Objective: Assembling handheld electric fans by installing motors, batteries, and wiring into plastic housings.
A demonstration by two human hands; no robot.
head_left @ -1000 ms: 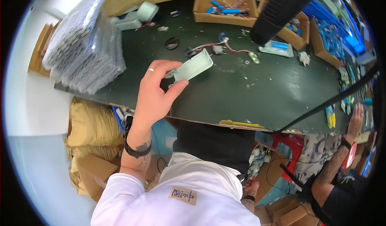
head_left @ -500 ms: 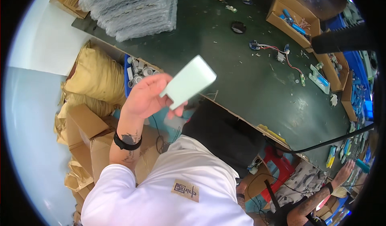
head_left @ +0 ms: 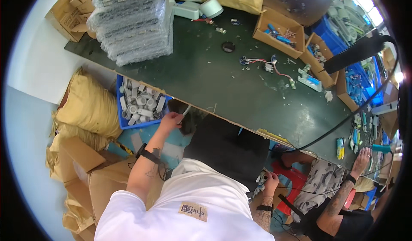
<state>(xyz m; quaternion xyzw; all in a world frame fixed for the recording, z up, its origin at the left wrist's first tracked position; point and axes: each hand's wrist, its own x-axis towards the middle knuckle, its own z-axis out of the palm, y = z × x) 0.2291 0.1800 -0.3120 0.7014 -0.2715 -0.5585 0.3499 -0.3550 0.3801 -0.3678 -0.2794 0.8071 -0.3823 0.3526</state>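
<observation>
My left hand (head_left: 171, 121) is pinched shut beside the table's front edge, left of my lap. From its fingertips sticks a narrow pale piece (head_left: 187, 110), which looks like the pale green plastic casing turned edge-on. Just left of that hand stands a blue bin (head_left: 143, 125) full of white and grey plastic parts. My right hand (head_left: 271, 182) is low at my right side, fingers curled. It is close to some small whitish-grey parts (head_left: 259, 183); what its fingers hold, if anything, I cannot make out.
On the dark green table (head_left: 197, 78) lie wired circuit boards (head_left: 268, 65) and a black disc (head_left: 228, 46). Bubble-wrapped stacks (head_left: 137, 31) stand at the back left, cardboard trays (head_left: 296, 50) at the back right. A co-worker's hand (head_left: 361, 160) rests at the right. A black cable (head_left: 330, 140) crosses there.
My left hand has dropped away from the camera to the table edge, the casing turning from its broad face to a narrow edge. My right hand has come into view. The head view has shifted.
</observation>
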